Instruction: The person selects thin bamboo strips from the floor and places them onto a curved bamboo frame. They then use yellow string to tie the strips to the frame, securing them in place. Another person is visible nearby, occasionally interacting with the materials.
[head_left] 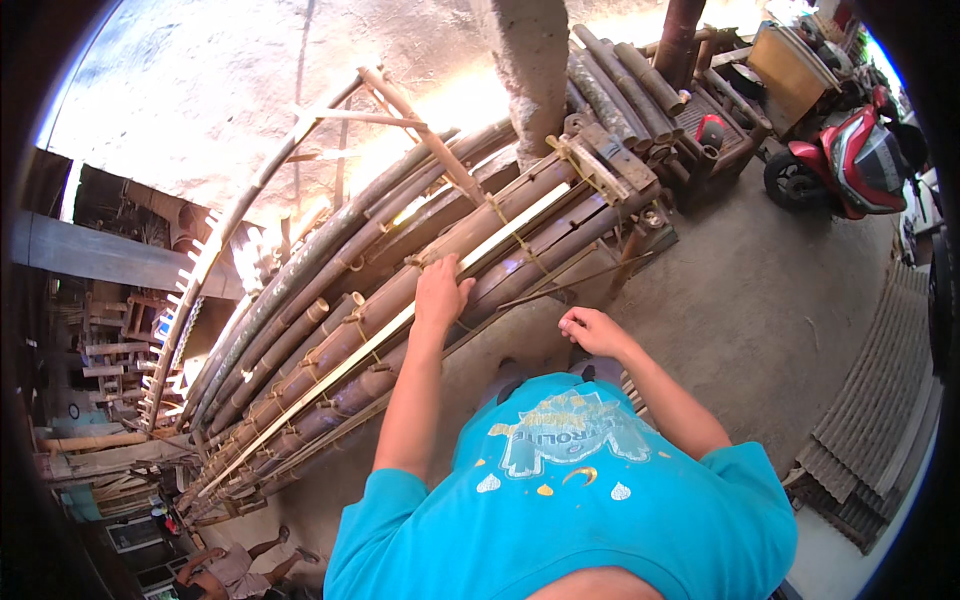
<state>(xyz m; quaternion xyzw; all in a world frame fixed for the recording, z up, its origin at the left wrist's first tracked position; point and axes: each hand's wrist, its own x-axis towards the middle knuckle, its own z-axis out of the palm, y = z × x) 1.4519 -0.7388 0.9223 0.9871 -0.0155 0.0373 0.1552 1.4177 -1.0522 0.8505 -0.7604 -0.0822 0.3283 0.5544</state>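
Observation:
A long pale bamboo strip (537, 213) runs diagonally along a rack of lashed brown bamboo poles (500, 283). My left hand (440, 292) lies over the strip, fingers stretched across it and thumb apart, touching it and the pole beside it. To the right of the rack, my right hand (592, 330) hangs in the air in front of my blue shirt (570, 500). Its fingers are curled in, and nothing shows between them. Thin yellowish ties (515, 236) bind the poles at intervals.
A concrete post (525, 70) rises behind the rack, near stacked bamboo poles (625, 85). A red motorbike (850, 160) stands at far right, above piled corrugated sheets (865, 400). A curved bamboo frame with pegs (205, 250) is at left. Another person (240, 570) is at lower left.

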